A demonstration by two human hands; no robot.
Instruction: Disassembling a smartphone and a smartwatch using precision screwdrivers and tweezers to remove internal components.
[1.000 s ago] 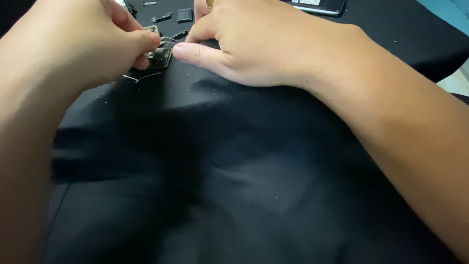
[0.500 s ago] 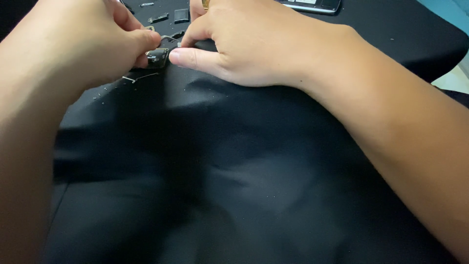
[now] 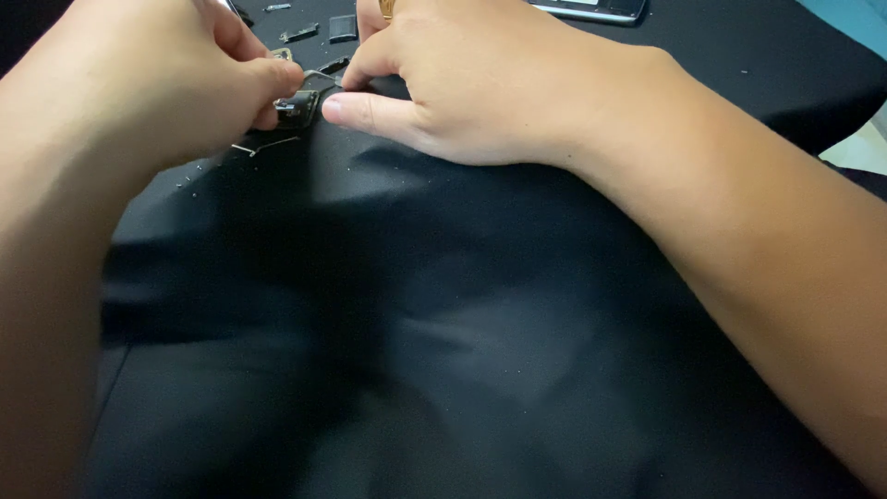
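Note:
My left hand (image 3: pixel 157 88) pinches a small dark metal part (image 3: pixel 297 106) between thumb and forefinger, just above the black cloth (image 3: pixel 443 333). My right hand (image 3: pixel 471 83) meets it from the right, its thumb lying flat beside the part and its fingertips closed on a thin bent wire (image 3: pixel 321 76) that reaches the part. Most of the part is hidden by my fingers. A short thin metal pin (image 3: pixel 263 145) lies on the cloth just below my left hand.
Several small dark components (image 3: pixel 342 26) lie on the cloth beyond my hands. A flat dark device (image 3: pixel 591 9) sits at the top edge. The cloth's right edge drops off near a pale floor patch (image 3: pixel 864 148). Tiny specks dot the cloth.
Both hands have stayed together on the small part, shifting slightly up and left in view. The grip looks unchanged.

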